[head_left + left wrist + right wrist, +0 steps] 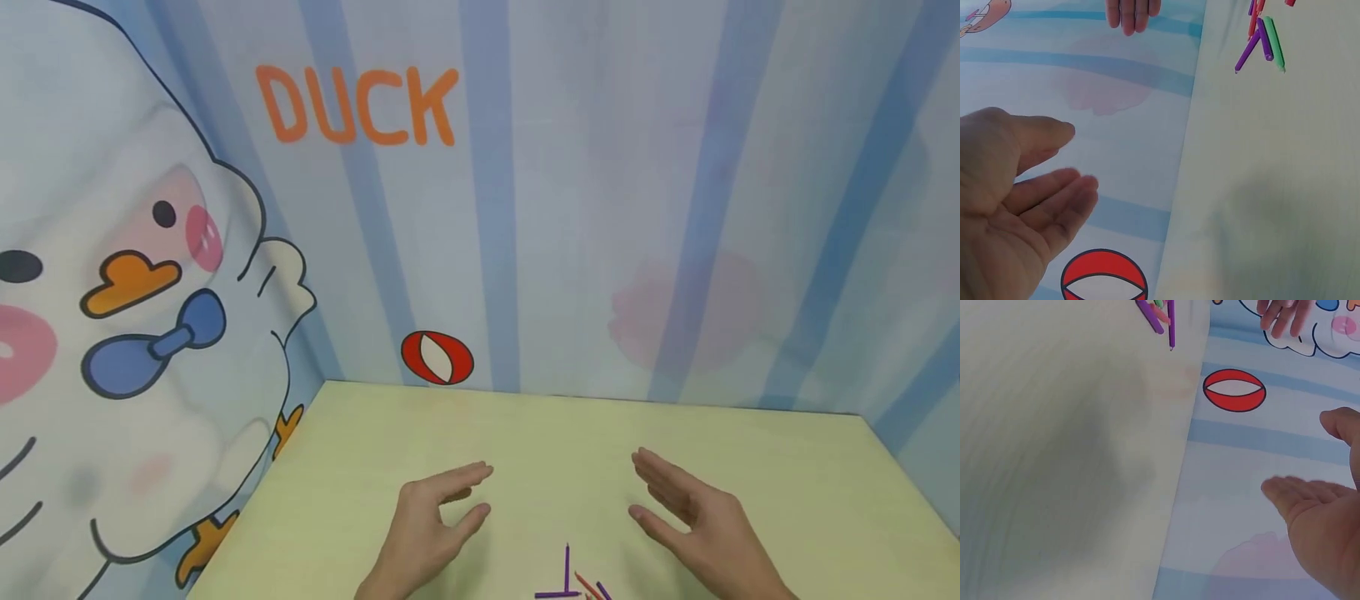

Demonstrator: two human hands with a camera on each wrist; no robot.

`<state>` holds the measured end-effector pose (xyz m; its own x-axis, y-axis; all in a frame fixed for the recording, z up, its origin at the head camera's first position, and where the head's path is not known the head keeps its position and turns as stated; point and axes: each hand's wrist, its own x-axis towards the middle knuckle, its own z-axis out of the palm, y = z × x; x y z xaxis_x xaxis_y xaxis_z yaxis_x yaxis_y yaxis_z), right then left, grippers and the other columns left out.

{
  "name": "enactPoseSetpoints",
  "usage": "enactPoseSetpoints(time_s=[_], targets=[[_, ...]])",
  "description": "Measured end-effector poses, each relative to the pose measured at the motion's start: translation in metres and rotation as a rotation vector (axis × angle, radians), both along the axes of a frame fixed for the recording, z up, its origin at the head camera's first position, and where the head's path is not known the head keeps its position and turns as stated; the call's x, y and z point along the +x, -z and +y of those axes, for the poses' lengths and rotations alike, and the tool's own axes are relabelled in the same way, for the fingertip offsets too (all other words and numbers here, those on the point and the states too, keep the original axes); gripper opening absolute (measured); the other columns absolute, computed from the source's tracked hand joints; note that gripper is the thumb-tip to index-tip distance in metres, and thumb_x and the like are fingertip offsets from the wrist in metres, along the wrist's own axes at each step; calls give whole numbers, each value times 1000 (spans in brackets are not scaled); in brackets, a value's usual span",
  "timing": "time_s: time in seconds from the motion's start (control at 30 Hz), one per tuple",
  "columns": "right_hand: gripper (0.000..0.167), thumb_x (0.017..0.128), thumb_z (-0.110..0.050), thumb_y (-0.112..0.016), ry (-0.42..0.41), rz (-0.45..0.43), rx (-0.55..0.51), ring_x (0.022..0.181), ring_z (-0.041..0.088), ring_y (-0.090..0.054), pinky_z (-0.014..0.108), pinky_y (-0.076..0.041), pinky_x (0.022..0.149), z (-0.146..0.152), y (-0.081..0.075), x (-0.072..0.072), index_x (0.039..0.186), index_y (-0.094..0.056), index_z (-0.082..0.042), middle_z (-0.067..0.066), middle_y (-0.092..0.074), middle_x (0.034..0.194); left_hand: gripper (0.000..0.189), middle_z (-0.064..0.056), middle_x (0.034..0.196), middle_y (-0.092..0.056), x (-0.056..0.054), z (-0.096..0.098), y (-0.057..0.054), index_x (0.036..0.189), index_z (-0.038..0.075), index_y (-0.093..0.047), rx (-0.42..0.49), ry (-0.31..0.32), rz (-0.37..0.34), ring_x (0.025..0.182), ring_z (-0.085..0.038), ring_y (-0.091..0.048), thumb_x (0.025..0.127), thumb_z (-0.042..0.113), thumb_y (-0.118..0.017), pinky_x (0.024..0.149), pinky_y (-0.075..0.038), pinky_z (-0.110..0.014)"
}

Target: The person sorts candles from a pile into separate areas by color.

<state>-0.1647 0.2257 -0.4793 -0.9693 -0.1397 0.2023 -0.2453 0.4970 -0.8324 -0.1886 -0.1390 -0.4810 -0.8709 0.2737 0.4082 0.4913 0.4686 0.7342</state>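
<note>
My left hand (425, 525) hovers over the table, holding nothing, with its thumb and fingers apart. Facing it from the right is my right hand (708, 521), also empty, its fingers straight and its thumb spread. Between and a little nearer than the hands lie several slim coloured sticks with pointed tips, like pencils or pens. They include an upright-pointing purple stick (567, 568), a sideways purple stick (553, 594) and an orange-red stick (588, 584). A green stick (1275, 45) shows in the left wrist view. The head view's bottom edge cuts off part of the pile.
The pale yellow-green table (555, 450) meets a blue striped backdrop (585, 208) at its far edge. Printed on the backdrop are a large white duck (172, 467), orange letters (375, 108) and a red-and-white oval (417, 354).
</note>
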Motion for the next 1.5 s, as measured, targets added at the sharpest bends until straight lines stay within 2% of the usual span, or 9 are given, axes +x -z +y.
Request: enactPoseSetpoints(time_s=[0.27,0.7,0.8,1.0,1.07,1.13,1.33,1.4,1.5], targets=[[48,100,-14,-84,-287,-274,-310,119,17,-79,32,-64,95,-14,13,-1,141,-70,7,31,-71,139,22,-1,102,-85,1,6,8,110,13,-89,25,167,-150,86,-2,-76,94,-2,-87,80,-65,-29],[10,93,-2,-87,-422,-282,-92,81,12,-78,25,-62,72,-65,36,-1,103,-86,-3,7,-84,95,14,11,87,-73,2,31,21,96,9,-89,-182,227,-418,75,1,-63,87,-1,-93,70,-57,-21],[10,90,-2,-88,-421,-306,-70,79,11,-76,24,-61,71,-73,43,1,100,-86,-2,4,-83,90,16,11,86,-70,-2,30,40,95,9,-89,-203,242,-435,73,-1,-62,84,-2,-93,68,-56,-22],[5,91,-9,-88,-438,-234,-1,74,3,-73,24,-60,69,-84,53,8,91,-85,-4,-8,-80,82,22,20,78,-69,-22,25,115,92,18,-91,-268,286,-338,70,5,-62,79,1,-94,64,-56,-18],[5,92,-9,-87,-445,-206,20,72,0,-71,23,-59,66,-86,53,7,88,-85,-6,-10,-79,79,20,23,74,-69,-24,25,124,88,22,-90,-264,286,-366,68,5,-63,80,4,-95,63,-56,-18],[6,91,-9,-87,-452,-182,46,69,-2,-68,23,-58,64,-88,54,6,86,-84,-7,-12,-77,76,17,22,71,-70,-20,28,117,85,21,-90,-254,290,-399,66,3,-64,81,5,-94,61,-56,-20],[8,89,-5,-87,-479,-144,76,67,-3,-65,23,-56,62,-85,72,-6,85,-82,-10,-16,-73,74,9,11,65,-72,4,37,63,82,7,-87,-240,275,-463,60,-1,-64,83,-2,-90,59,-57,-22],[11,89,-4,-87,-484,-142,74,68,-3,-65,22,-56,62,-83,81,-10,86,-81,-12,-17,-72,75,10,11,65,-73,6,38,59,82,7,-87,-229,270,-474,60,-1,-65,83,-2,-90,60,-57,-22],[12,89,-4,-87,-484,-136,67,69,-3,-67,21,-57,63,-82,86,-11,86,-81,-13,-18,-73,76,12,15,65,-71,2,36,74,81,10,-86,-175,287,-475,61,1,-65,83,0,-91,60,-57,-20]])
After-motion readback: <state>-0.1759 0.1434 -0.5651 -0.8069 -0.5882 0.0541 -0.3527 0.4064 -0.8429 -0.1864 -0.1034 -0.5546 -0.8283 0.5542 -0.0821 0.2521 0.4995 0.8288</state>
